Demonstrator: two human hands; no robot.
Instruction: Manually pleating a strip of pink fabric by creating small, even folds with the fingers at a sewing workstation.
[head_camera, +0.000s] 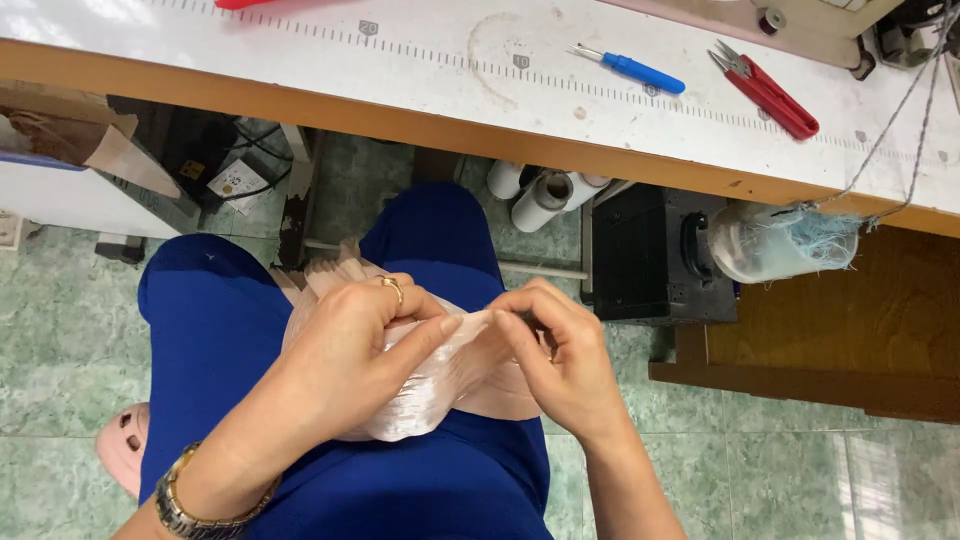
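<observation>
A: What's nearest the camera?

B: The left hand (355, 335) and the right hand (555, 355), both low in the view over a lap in blue trousers (230, 330). There's a metal watch (185, 505) on the left wrist and a ring (392, 288) on a finger of that hand.

A: And the hands, are they holding something?

B: Yes. Both are closed on a stack of pale pink satin fabric pieces (430, 385) resting on the lap. The left hand curls over the top of the stack with its thumb pressed along the upper edge. The right hand pinches that same edge between thumb and forefinger, its fingertips almost meeting the left thumb.

A: What lies past the lap?

B: A green tiled floor (60, 330), and a pink sandal (125, 445) beside the left leg. Under the table there are white thread cones (540, 195) lying on their sides, a black motor box (655, 250), and a plastic bag stuffed with light blue thread scraps (785, 240) hanging at the table's edge.

A: And furthest off?

B: The white table top (420, 75) with a printed ruler along it. On it lie a blue-handled seam ripper (635, 70) and, just to its right, red thread snips (770, 90), well apart from both hands
</observation>
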